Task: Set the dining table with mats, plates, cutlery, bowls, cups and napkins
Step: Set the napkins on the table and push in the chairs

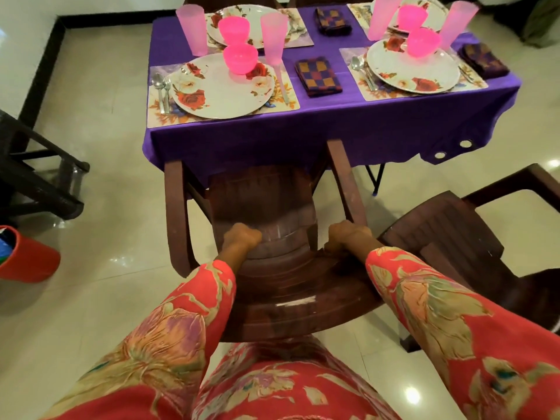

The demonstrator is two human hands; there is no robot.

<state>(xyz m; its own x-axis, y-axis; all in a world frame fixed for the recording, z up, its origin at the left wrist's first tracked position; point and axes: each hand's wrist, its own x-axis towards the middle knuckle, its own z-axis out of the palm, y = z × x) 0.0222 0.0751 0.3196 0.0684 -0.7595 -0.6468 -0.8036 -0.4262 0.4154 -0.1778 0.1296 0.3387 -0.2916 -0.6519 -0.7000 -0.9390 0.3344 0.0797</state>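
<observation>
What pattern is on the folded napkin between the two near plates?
The napkin has a purple, orange and dark blue check, seen in the head view.

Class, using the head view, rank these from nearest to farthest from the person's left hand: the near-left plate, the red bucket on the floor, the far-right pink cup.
From the left hand:
1. Near-left plate, straight ahead on the table.
2. Red bucket, on the floor, far left.
3. Far-right pink cup, at the table's far right corner.

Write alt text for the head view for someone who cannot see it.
Both hands, left hand and right hand, grip the back of a brown plastic chair at a table with a purple cloth. Four places are laid with floral plates, pink bowls, pink cups, cutlery and checked napkins.
</observation>
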